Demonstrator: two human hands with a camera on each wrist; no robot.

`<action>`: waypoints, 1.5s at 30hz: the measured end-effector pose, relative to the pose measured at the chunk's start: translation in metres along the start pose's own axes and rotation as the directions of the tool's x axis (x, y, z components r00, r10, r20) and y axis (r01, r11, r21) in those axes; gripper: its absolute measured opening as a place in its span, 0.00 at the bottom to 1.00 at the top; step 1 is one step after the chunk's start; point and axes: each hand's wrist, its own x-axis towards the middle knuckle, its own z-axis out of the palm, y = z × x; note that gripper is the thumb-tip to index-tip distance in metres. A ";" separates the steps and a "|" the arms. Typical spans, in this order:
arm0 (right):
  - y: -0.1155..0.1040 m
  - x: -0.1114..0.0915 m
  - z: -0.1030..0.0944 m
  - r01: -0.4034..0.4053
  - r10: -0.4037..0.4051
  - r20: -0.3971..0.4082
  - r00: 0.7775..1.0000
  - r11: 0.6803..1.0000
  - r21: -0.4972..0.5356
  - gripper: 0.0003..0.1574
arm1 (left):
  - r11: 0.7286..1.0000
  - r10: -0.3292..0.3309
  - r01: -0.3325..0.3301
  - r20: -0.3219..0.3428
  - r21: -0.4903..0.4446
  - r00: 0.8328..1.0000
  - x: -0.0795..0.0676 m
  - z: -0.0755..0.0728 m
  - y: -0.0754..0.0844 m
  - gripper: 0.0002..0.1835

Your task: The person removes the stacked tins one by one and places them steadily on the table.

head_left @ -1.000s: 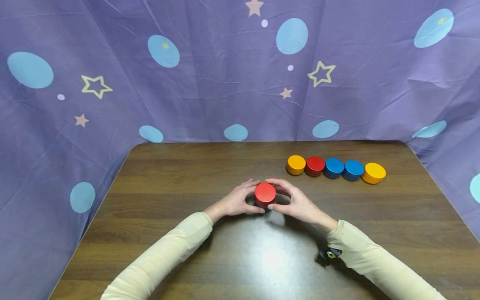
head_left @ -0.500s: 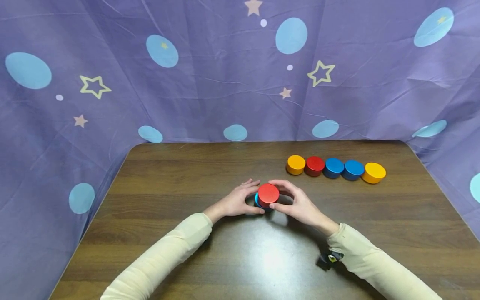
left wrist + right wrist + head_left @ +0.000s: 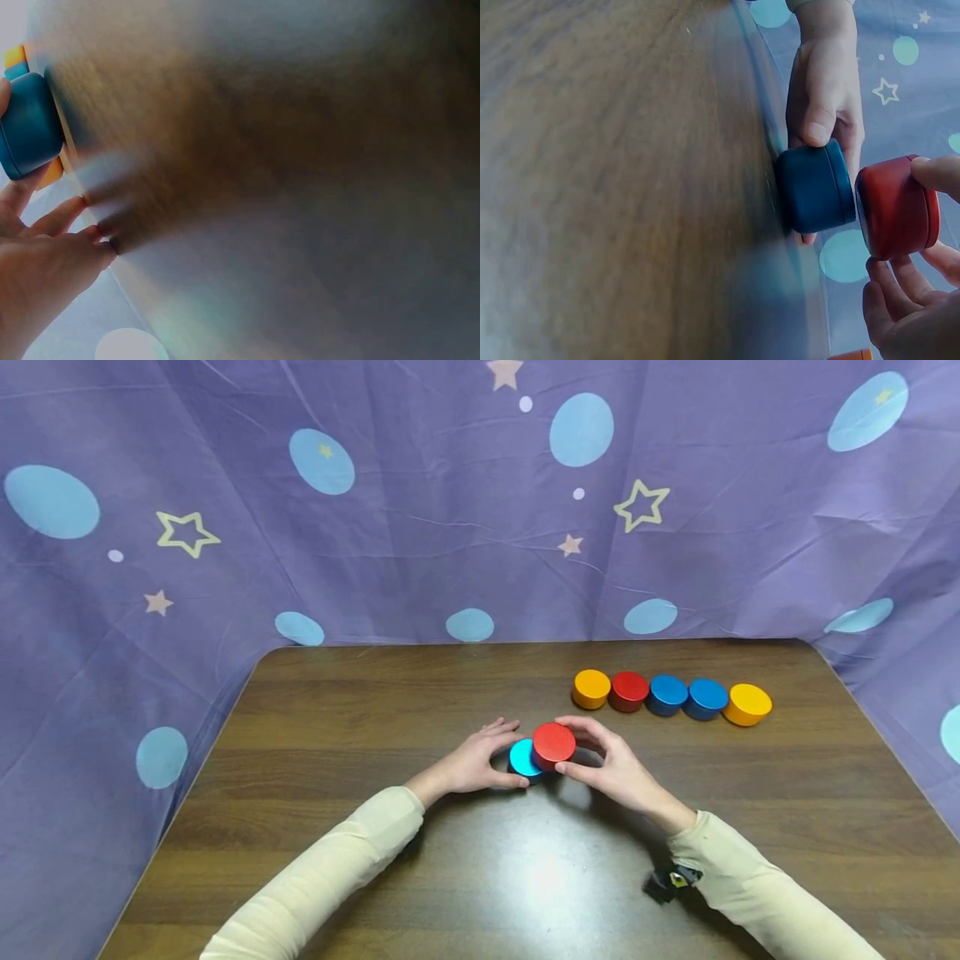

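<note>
My right hand (image 3: 609, 768) pinches a short red cylinder (image 3: 554, 742) between thumb and fingers. In the head view the red cylinder overlaps the right part of a bright-topped blue cylinder (image 3: 523, 759). My left hand (image 3: 474, 762) holds that one from the left, thumb in front and fingers behind. The right wrist view shows the red cylinder (image 3: 897, 208) held just off the top of the blue cylinder (image 3: 815, 187), slightly tilted. Each has a thin seam near its top. At the left edge of the left wrist view, the blue cylinder (image 3: 31, 124) stands on the table.
A row of similar cylinders stands at the back right of the wooden table (image 3: 360, 693): orange (image 3: 591, 689), red (image 3: 629, 692), two blue, and yellow (image 3: 747, 705). A purple patterned curtain (image 3: 420, 527) hangs behind the table. A small black device (image 3: 672, 881) sits at the right wrist.
The red cylinder, first on top of the blue one, has moved right in my right hand, uncovering much of the blue top. My left hand has stayed in place.
</note>
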 end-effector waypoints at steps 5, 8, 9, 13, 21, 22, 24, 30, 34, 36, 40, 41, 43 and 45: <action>0.000 -0.002 -0.007 -0.017 0.017 -0.014 1.000 1.000 -0.005 0.37 | 1.000 -0.001 0.001 0.002 0.001 1.000 0.000 -0.001 0.001 0.33; 0.002 -0.004 -0.011 -0.014 0.014 -0.031 0.999 1.000 -0.001 0.37 | 1.000 -0.002 0.002 0.004 -0.003 1.000 -0.001 -0.001 0.001 0.33; 0.003 -0.005 -0.012 -0.015 0.015 -0.038 0.999 1.000 -0.003 0.37 | 1.000 -0.003 0.003 0.003 -0.005 1.000 -0.001 -0.001 0.002 0.33; 0.007 -0.007 -0.019 -0.032 0.031 -0.065 0.997 0.999 -0.012 0.37 | 1.000 0.001 -0.001 -0.004 -0.009 1.000 -0.002 -0.001 0.003 0.32; 0.013 -0.010 -0.032 -0.066 0.060 -0.128 0.990 0.997 -0.043 0.35 | 1.000 -0.001 0.001 -0.002 -0.018 1.000 -0.002 0.000 0.002 0.32; 0.014 -0.011 -0.034 -0.074 0.068 -0.135 0.989 0.996 -0.045 0.35 | 1.000 -0.001 0.001 -0.001 -0.021 1.000 -0.002 0.001 0.002 0.32; 0.017 -0.011 -0.037 -0.093 0.085 -0.147 0.985 0.994 -0.049 0.35 | 1.000 -0.002 0.002 0.000 -0.018 1.000 -0.002 0.001 0.001 0.32; 0.025 -0.012 -0.045 -0.122 0.105 -0.186 0.977 0.989 -0.080 0.35 | 1.000 0.003 -0.003 -0.001 -0.019 1.000 -0.002 0.001 0.001 0.32; 0.027 -0.013 -0.051 -0.158 0.135 -0.204 0.970 0.982 -0.101 0.35 | 1.000 0.009 -0.009 -0.005 -0.020 1.000 -0.001 0.001 0.002 0.32; 0.028 -0.013 -0.054 -0.177 0.154 -0.208 0.966 0.979 -0.098 0.36 | 1.000 0.005 -0.005 -0.001 -0.017 1.000 -0.001 0.001 0.002 0.32; 0.025 -0.015 -0.060 -0.200 0.177 -0.214 0.961 0.975 -0.092 0.37 | 1.000 -0.010 0.010 0.007 -0.019 1.000 0.000 0.000 0.002 0.32; 0.025 -0.015 -0.061 -0.203 0.180 -0.215 0.960 0.975 -0.093 0.38 | 1.000 -0.011 0.011 0.007 -0.019 1.000 0.000 0.000 0.002 0.32; 0.024 -0.016 -0.064 -0.213 0.188 -0.215 0.958 0.972 -0.099 0.39 | 1.000 -0.005 0.005 0.000 -0.021 1.000 0.000 0.000 0.001 0.32; 0.024 -0.017 -0.066 -0.225 0.198 -0.214 0.956 0.969 -0.107 0.39 | 1.000 0.003 -0.003 -0.008 -0.019 1.000 0.000 0.001 0.001 0.32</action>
